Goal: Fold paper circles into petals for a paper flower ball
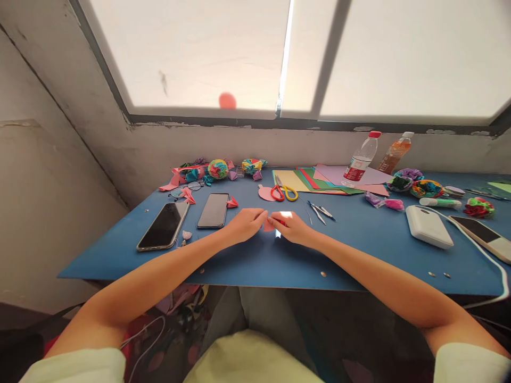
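A small piece of pink paper [269, 224] is pinched between my two hands, just above the blue table [255, 266]. My left hand [249, 223] grips its left side with closed fingers. On the other side my right hand [291, 226] pinches it, with bright light falling on the knuckles. Beyond the hands lie scissors [284, 190] with one red and one yellow handle. Beside them rests a pink paper circle [265, 193]. To the right of my right hand is a metal drawing compass [321, 211]. A phone [213, 210] lies to the left of my left hand.
Another phone [163, 226] lies further left. Coloured paper sheets [311, 180] are spread at the back, with two bottles [361, 159] near them. Folded paper balls [218, 168] sit back left. A white power bank [429, 227] with a cable [475, 249] occupies the right side.
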Demonstrator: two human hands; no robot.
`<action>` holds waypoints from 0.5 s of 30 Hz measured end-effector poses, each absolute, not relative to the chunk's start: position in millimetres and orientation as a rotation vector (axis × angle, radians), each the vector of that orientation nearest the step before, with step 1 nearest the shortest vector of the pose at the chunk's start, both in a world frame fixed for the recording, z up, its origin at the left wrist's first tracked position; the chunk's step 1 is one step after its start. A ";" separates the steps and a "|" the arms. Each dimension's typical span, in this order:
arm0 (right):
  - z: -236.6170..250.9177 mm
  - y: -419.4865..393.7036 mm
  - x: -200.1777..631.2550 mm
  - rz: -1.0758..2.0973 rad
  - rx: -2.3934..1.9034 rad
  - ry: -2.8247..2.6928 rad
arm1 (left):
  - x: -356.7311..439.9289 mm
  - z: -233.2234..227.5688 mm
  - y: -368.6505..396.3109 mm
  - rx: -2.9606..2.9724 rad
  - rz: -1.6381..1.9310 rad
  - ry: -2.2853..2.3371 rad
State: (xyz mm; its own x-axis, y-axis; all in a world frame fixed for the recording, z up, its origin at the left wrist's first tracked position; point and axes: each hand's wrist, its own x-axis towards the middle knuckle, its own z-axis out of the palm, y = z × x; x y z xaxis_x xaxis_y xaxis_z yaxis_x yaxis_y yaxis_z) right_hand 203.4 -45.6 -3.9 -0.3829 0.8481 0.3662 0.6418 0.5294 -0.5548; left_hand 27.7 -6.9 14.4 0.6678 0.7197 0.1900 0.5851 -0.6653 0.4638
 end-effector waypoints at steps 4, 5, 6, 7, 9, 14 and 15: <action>-8.4 -45.6 206.8 0.397 -1.194 -2.151 | 28.8 9.9 -8.0 2.469 0.591 0.921; -9.6 -45.9 207.7 0.397 -1.201 -2.151 | 28.7 8.6 -7.2 2.460 0.615 0.928; -10.5 -46.1 208.5 0.403 -1.212 -2.154 | 28.4 7.4 -6.3 2.453 0.637 0.938; -10.8 -46.4 209.1 0.412 -1.223 -2.158 | 28.2 6.4 -5.4 2.447 0.655 0.947; -10.0 -46.4 209.9 0.432 -1.244 -2.166 | 28.0 5.4 -4.2 2.440 0.677 0.960; -5.4 -43.3 208.3 0.456 -1.246 -2.154 | 27.5 9.7 -3.6 2.462 0.628 0.956; -5.7 -42.7 207.9 0.451 -1.253 -2.149 | 27.0 11.2 -3.0 2.474 0.601 0.960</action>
State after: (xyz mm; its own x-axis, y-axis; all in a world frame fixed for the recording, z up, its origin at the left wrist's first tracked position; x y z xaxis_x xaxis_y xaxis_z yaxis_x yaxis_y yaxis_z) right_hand 207.9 -42.7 -5.7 -0.3713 0.8684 0.3287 0.6632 0.4958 -0.5607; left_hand 27.0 -3.0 11.2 0.6686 0.7038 0.2402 0.5236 -0.6749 0.5200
